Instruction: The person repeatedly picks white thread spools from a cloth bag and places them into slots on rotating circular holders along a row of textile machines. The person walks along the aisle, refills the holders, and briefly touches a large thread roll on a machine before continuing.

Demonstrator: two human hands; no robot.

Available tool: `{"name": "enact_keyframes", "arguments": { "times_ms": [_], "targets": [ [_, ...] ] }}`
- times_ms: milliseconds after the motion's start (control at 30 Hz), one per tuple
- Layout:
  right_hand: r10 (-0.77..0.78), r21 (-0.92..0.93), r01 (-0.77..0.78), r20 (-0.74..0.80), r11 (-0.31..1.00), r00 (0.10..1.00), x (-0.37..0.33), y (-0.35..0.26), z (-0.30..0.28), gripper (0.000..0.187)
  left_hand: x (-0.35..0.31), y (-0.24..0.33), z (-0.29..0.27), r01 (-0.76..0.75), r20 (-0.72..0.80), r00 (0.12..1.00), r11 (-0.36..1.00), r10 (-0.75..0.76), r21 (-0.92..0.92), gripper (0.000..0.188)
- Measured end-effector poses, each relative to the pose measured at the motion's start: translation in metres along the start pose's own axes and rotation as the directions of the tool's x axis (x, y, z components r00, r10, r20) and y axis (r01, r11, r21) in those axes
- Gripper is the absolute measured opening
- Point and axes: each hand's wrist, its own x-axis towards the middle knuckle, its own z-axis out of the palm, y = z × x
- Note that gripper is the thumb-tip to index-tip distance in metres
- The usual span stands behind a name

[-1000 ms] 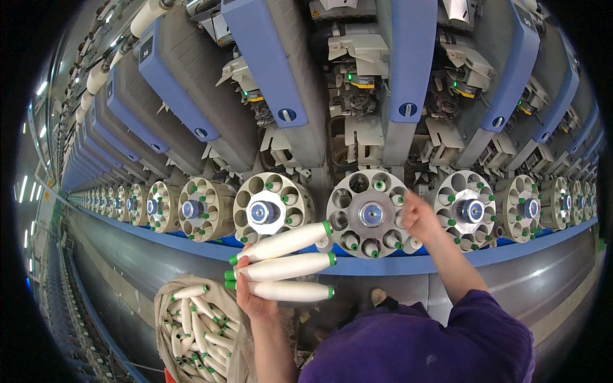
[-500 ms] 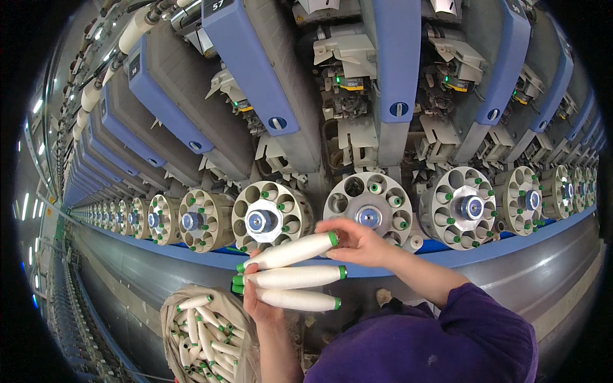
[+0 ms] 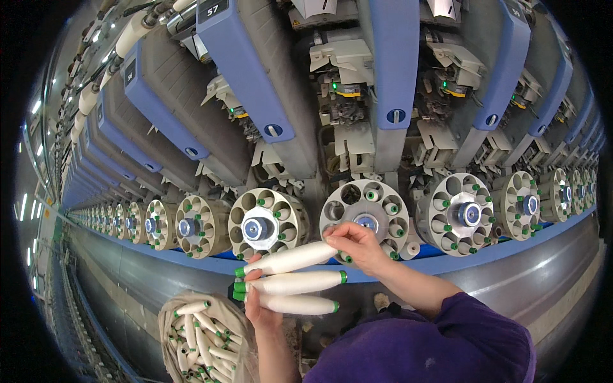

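Three white yarn bobbins with green ends lie side by side in my left hand (image 3: pixel 262 309), which is closed around their left ends. The top bobbin (image 3: pixel 290 257) tilts up to the right and stands a little apart from the middle bobbin (image 3: pixel 297 281) and the lower bobbin (image 3: pixel 294 304). My right hand (image 3: pixel 361 247) pinches the top bobbin's right end, and its fingers hide that tip. Just behind the right hand is a round bobbin magazine (image 3: pixel 333 231), with bobbins in some of its pockets and others vacant.
A cloth sack (image 3: pixel 167 332) full of similar bobbins stands at the lower left. More round magazines, such as the left one (image 3: pixel 237 220) and the right one (image 3: pixel 440 185), line the machine above a blue rail (image 3: pixel 485 255). Blue-fronted machine units (image 3: pixel 396 64) rise behind them.
My right hand's fingers have closed over the top bobbin's right tip, which showed before. The left hand still holds all three bobbins. The view has shifted slightly.
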Motion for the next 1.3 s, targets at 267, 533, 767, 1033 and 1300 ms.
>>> {"name": "enact_keyframes", "arguments": {
  "times_ms": [267, 533, 767, 1033, 1300],
  "targets": [
    [0.060, -0.041, -0.074, -0.268, 0.996, 0.962, 0.001, -0.039, -0.182, 0.017, -0.001, 0.007, -0.010, -0.001, -0.107, 0.994, 1.000, -0.002, -0.024, 0.038],
    [-0.387, -0.479, 0.229, -0.262, 0.847, 0.884, 0.031, -0.062, -0.140, 0.027, 0.007, -0.008, -0.001, 0.062, -0.060, 0.996, 0.991, -0.069, -0.115, 0.036],
    [0.600, -0.170, -0.576, 0.260, 0.799, 0.756, 0.007, -0.030, -0.112, 0.020, 0.021, -0.009, -0.007, 0.066, -0.044, 0.997, 0.992, -0.071, -0.103, 0.036],
    [0.089, 0.358, -0.203, 0.311, 0.912, 0.946, -0.014, -0.065, -0.123, 0.029, 0.049, -0.099, 0.016, 0.038, -0.141, 0.988, 0.808, 0.056, 0.588, 0.026],
    [-0.042, 0.308, -0.161, 0.561, 0.938, 0.827, -0.048, -0.131, -0.154, 0.027, 0.032, -0.104, 0.031, -0.021, 0.012, 1.000, 0.692, 0.018, 0.722, 0.050]
  ]
}}
